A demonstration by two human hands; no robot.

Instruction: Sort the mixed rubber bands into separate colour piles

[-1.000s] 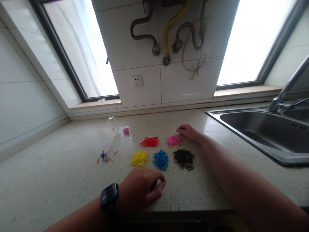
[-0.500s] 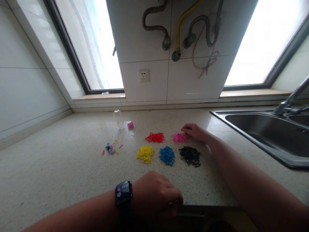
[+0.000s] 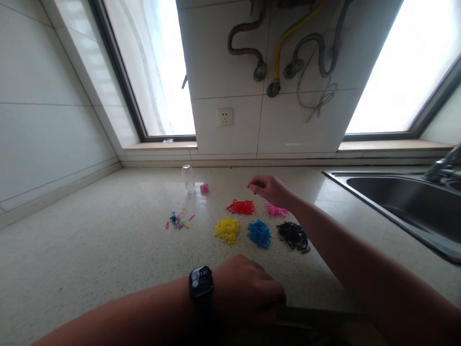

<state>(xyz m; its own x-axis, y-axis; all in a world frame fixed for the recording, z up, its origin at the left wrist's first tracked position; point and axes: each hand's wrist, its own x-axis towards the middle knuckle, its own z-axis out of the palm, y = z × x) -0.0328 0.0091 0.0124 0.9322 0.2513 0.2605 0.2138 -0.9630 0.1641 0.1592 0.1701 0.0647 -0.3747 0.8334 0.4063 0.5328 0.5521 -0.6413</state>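
Observation:
My right hand (image 3: 269, 188) is above the counter behind the red rubber bands (image 3: 241, 207), its thumb and fingertips pinched together; anything between them is too small to make out. Under its wrist lies the pile of pink rubber bands (image 3: 276, 210), partly covered. My left hand (image 3: 254, 290), with a black watch (image 3: 201, 282) on the wrist, rests curled at the counter's front edge, and I see nothing in it. Between the hands are piles of yellow bands (image 3: 227, 230), blue bands (image 3: 259, 234) and black bands (image 3: 293, 236).
A small mixed-colour heap of bands (image 3: 177, 220) lies to the left. Behind it stand a clear bottle (image 3: 189, 179) and a pink cap (image 3: 204, 188). A steel sink (image 3: 389, 192) is at the right, and a tiled wall with a socket (image 3: 225, 117) is behind the counter.
My right hand has lifted from the pink pile and moved left, to behind the red pile. The view has shifted slightly left; my left hand stays at the counter edge.

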